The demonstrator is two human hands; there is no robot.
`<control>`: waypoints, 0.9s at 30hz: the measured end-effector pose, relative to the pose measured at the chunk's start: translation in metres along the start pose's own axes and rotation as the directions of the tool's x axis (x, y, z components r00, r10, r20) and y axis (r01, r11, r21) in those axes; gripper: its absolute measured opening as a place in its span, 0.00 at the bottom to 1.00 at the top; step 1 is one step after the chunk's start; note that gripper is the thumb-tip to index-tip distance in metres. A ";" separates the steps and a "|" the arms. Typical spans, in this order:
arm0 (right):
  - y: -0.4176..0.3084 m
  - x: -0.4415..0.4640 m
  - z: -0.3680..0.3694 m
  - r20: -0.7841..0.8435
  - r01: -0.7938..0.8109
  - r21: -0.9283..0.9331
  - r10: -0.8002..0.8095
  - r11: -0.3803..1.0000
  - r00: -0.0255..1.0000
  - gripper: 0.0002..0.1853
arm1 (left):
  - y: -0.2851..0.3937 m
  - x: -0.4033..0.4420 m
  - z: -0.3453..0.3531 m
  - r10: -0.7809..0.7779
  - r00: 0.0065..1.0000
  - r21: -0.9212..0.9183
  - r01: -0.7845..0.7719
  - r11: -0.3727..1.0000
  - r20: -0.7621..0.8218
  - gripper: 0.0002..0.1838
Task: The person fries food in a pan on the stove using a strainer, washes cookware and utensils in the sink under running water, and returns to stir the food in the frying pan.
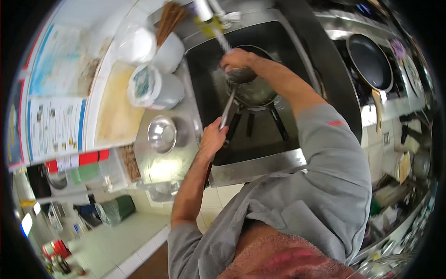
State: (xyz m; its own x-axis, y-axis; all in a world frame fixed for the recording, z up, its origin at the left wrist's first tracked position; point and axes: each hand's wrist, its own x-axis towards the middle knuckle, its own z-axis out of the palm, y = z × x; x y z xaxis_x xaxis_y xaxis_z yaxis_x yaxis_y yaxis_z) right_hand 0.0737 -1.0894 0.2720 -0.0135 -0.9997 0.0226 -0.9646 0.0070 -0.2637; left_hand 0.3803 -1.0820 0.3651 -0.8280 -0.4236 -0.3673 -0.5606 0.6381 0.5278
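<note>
My left hand [214,136] is wrapped round the metal handle [228,109] of a ladle-like utensil over the dark sink [209,144]. At the utensil's far end, under the running tap [204,10], is my right hand [238,60], its fingers bent against the round head [242,74]. What those fingers hold, if anything, is too small to make out. Beneath them, pans [258,95] lie in the sink with several dark handles pointing towards me. Water falls beside my right hand.
Left of the sink stand a steel bowl [162,135], a white tub [167,90] and a cutting board [120,104]. A frying pan [370,63] rests on the stove at the right, its handle jutting towards me. The sink's raised rim surrounds my hands.
</note>
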 end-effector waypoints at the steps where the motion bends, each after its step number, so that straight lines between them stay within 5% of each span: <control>1: 0.008 0.002 -0.002 0.059 -0.165 0.137 0.158 0.977 0.986 0.18 | -0.007 0.001 0.006 0.078 0.996 0.016 -0.077 0.997 -0.052 0.20; 2: 0.004 -0.007 -0.017 -0.016 -0.217 0.131 0.221 0.967 0.975 0.18 | -0.015 0.005 0.012 0.159 0.982 0.032 -0.157 0.987 -0.105 0.19; 3: 0.012 -0.011 -0.018 -0.026 -0.483 0.283 0.510 0.829 0.860 0.19 | -0.027 0.015 0.018 0.205 0.976 0.038 -0.202 0.979 -0.080 0.19; 5: 0.019 -0.029 -0.014 -0.121 -0.525 0.541 0.678 0.658 0.725 0.19 | -0.053 0.037 0.028 0.022 0.992 -0.188 -0.046 0.981 -0.125 0.16; 7: 0.013 -0.029 0.015 -0.145 -0.537 0.718 0.850 0.443 0.507 0.18 | -0.051 0.055 0.028 0.075 0.982 -0.178 -0.106 0.978 -0.173 0.16; 8: -0.010 -0.024 0.026 0.024 -0.096 0.995 0.939 0.009 0.344 0.17 | -0.046 0.061 0.030 0.096 0.976 -0.146 -0.126 0.981 -0.198 0.16; 9: -0.033 -0.018 0.035 0.254 0.441 0.818 0.920 -0.369 0.298 0.16 | -0.041 0.065 0.033 0.114 0.968 -0.113 -0.142 0.983 -0.223 0.17; 11: -0.039 0.001 0.053 0.326 0.612 0.498 0.786 -0.615 0.525 0.16 | -0.020 0.064 0.044 0.221 0.922 -0.024 -0.241 0.970 -0.319 0.18; 12: -0.051 -0.001 0.049 0.324 0.615 0.497 0.788 -0.612 0.523 0.16 | -0.009 0.060 0.048 0.305 0.859 0.072 -0.303 0.950 -0.412 0.19; 13: -0.071 -0.004 0.041 0.290 0.490 0.666 0.801 -0.561 0.523 0.17 | 0.017 0.053 0.040 0.104 0.957 -0.079 -0.130 0.988 -0.272 0.19; 15: -0.099 -0.007 0.023 0.260 0.324 0.805 0.787 -0.497 0.560 0.19 | 0.029 0.060 0.044 0.119 0.927 -0.153 -0.184 0.971 -0.357 0.18; 17: -0.108 -0.026 0.005 0.239 0.114 0.948 0.901 -0.297 0.361 0.19 | -0.005 0.103 0.066 0.339 0.837 -0.155 -0.438 0.885 -0.429 0.18; 19: -0.104 -0.040 -0.006 0.214 0.047 0.965 0.880 -0.257 0.424 0.21 | 0.000 0.124 0.040 0.236 0.954 -0.544 -0.300 0.783 -0.187 0.23; 20: -0.105 -0.049 -0.012 0.210 0.042 0.967 0.877 -0.252 0.433 0.21 | 0.008 0.137 0.035 0.149 0.951 -0.699 -0.301 0.648 -0.272 0.25; 21: -0.106 -0.059 -0.018 0.247 0.039 0.939 0.750 -0.341 0.614 0.21 | 0.018 0.152 0.029 0.048 0.941 -0.819 -0.316 0.479 -0.335 0.26; 22: -0.108 -0.065 -0.022 0.269 0.011 0.903 0.584 -0.429 0.766 0.21 | 0.027 0.166 0.017 0.024 0.958 -0.885 -0.274 0.377 -0.286 0.27; 23: -0.109 -0.070 -0.024 0.276 -0.001 0.902 0.575 -0.431 0.770 0.21 | 0.034 0.182 0.008 0.004 0.973 -0.938 -0.222 0.267 -0.230 0.28; 25: -0.111 -0.079 -0.028 0.285 -0.058 0.831 0.332 -0.554 0.899 0.20 | 0.056 0.225 0.007 -0.207 0.786 -0.785 -0.477 0.394 -0.582 0.27; 27: -0.120 -0.091 -0.032 0.312 -0.089 0.820 0.311 -0.565 0.898 0.20 | 0.068 0.233 -0.016 -0.050 0.919 -0.920 -0.388 0.061 -0.391 0.24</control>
State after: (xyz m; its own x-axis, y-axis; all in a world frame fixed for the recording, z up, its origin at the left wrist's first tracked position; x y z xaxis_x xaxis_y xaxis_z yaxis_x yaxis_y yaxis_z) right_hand 0.1825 -0.9985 0.3327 -0.2301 -0.9031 -0.3627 0.7620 0.0647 -0.6443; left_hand 0.1491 -1.1475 0.3277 -0.7373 -0.6725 -0.0644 0.2772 -0.3881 0.8790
